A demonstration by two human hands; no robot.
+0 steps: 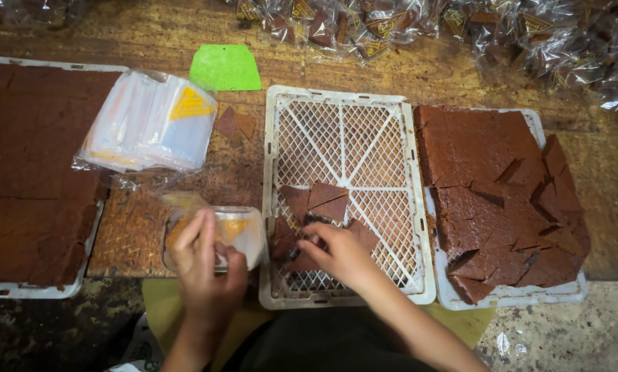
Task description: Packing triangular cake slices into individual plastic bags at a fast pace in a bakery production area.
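My left hand (206, 265) gripped an open clear bag (237, 231) at lower centre-left; my right hand (336, 251) pinched a brown triangle (302, 262) on the white mesh tray (350, 114). Few triangles lay there; the slab (481, 172) at right stayed mostly unbagged, wrapped packets (392, 21) along the top.

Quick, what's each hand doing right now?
Left hand: closed on a clear plastic bag.
Right hand: fingers on a brown triangular piece in the white crate; grip unclear.
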